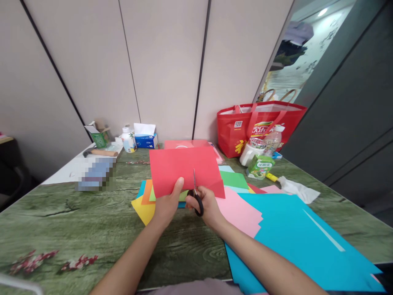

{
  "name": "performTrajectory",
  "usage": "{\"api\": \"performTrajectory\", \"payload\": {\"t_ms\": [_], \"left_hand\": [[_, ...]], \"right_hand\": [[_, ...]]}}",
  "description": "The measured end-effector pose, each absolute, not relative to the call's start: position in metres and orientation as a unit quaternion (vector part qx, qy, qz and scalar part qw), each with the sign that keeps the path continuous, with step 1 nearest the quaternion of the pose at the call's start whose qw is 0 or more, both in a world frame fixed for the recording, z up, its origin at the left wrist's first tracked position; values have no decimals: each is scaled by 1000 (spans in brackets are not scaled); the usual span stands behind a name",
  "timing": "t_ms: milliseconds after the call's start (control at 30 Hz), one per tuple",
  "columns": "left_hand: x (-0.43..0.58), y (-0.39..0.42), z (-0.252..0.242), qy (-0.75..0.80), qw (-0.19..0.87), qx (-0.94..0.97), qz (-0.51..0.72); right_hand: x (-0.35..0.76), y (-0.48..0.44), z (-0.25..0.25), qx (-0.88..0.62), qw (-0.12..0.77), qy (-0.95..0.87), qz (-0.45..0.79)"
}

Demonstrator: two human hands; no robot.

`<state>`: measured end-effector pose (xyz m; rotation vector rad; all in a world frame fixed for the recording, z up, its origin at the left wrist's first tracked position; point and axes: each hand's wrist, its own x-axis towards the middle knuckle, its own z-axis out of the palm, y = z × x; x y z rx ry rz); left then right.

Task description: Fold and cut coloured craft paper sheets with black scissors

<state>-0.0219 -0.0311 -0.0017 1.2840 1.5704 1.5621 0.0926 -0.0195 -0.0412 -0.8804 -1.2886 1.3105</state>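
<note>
A sheet of red paper (178,166) is held up over the table, slightly curved. My left hand (168,205) pinches its lower edge, thumb on the near face and the other fingers hidden behind it. Black-handled scissors (199,205) are gripped in my right hand (207,205), with a blade pointing up across the red sheet, right of its middle. The paper's lower right part hangs beside my right hand. Beneath the sheet, yellow paper (144,211) and orange paper (147,194) stick out at the left.
Pink paper (239,209) and large blue sheets (294,233) lie at the right. Behind them stand a red bag (229,131), a white mug (250,155), a plastic bottle (273,141) and a green box (260,167). A hammer (102,152) and tissue box (145,141) are at the back left.
</note>
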Motion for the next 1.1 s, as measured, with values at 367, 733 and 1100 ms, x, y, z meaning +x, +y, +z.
{"api": "performTrajectory", "payload": {"t_ms": [367, 733, 1100], "left_hand": [[-21, -32, 1, 588, 297, 480, 580], [-21, -31, -6, 565, 299, 499, 585], [-20, -32, -4, 571, 305, 491, 583]], "right_hand": [[93, -21, -37, -370, 512, -536, 560], [98, -17, -39, -350, 512, -566, 544], [98, -18, -38, -349, 510, -580, 531]]}}
